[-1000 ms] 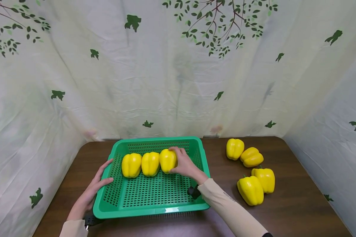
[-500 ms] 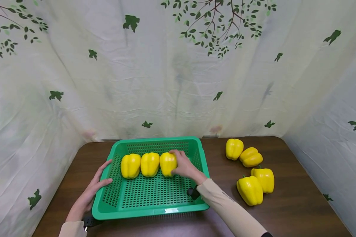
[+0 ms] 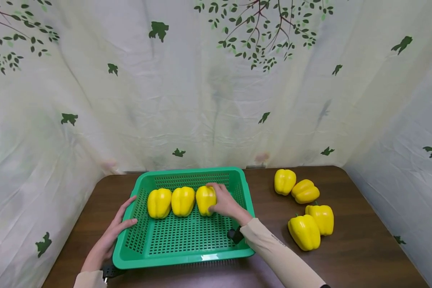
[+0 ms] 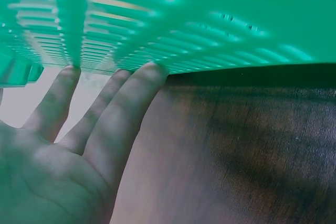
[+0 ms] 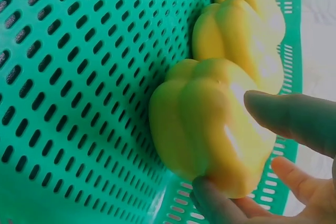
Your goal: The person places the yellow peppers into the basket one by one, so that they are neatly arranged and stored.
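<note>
A green perforated plastic basket [image 3: 187, 258] stands on the table with three yellow bell peppers in a row along its far side. My right hand [image 3: 226, 202] holds the rightmost bell pepper [image 3: 204, 201], thumb on one side and fingers on the other. That pepper sits just apart from the middle bell pepper [image 3: 183, 201]; the left bell pepper [image 3: 159, 203] is beside the middle one. My left hand [image 3: 111, 230] lies along the basket's left side. In the left wrist view, its straight fingertips [image 4: 152, 72] touch the slotted outer wall.
On the brown table [image 3: 360, 256], right of the basket, lie several more yellow bell peppers: a far one [image 3: 285, 182], a tilted one [image 3: 305, 191] and a nearer pair, including the front pepper [image 3: 304, 233]. A leaf-patterned curtain [image 3: 216, 100] hangs behind.
My right hand has lowered the rightmost bell pepper a little into the row, and it now stands slightly farther right from the middle one. My left hand has stayed at the basket's side.
</note>
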`<action>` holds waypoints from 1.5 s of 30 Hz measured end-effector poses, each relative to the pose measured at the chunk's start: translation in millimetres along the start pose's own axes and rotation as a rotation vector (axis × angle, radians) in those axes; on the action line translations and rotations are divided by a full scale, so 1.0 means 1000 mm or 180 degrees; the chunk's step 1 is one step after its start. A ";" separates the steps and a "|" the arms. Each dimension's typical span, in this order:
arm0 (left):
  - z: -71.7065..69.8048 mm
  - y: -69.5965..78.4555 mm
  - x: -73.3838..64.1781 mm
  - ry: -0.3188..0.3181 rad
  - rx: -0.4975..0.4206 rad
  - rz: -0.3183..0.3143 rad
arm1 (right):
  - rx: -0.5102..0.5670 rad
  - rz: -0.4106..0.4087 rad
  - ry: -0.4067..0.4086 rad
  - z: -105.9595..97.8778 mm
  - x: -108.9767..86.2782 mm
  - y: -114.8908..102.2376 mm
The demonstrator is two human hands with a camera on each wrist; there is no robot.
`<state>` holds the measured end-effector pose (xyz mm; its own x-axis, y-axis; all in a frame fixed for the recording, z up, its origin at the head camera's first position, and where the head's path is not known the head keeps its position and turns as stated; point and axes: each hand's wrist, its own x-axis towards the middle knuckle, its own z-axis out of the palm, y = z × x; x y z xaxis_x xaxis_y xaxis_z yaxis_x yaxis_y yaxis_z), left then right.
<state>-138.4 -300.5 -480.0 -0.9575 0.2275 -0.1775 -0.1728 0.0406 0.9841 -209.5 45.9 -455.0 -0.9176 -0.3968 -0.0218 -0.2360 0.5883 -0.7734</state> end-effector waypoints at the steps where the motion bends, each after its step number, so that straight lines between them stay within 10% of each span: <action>1: 0.000 0.000 0.000 0.0005 0.0000 -0.0001 | 0.0006 0.0007 0.0003 -0.001 -0.001 0.000; 45: 0.001 0.001 -0.001 -0.0012 -0.0052 -0.0013 | 0.0633 -0.0236 0.0205 -0.084 -0.044 0.007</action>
<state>-136.9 -300.0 -478.9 -0.9559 0.2310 -0.1815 -0.1804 0.0258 0.9832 -197.8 126.9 -406.1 -0.9201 -0.3842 0.0754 -0.2418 0.4061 -0.8813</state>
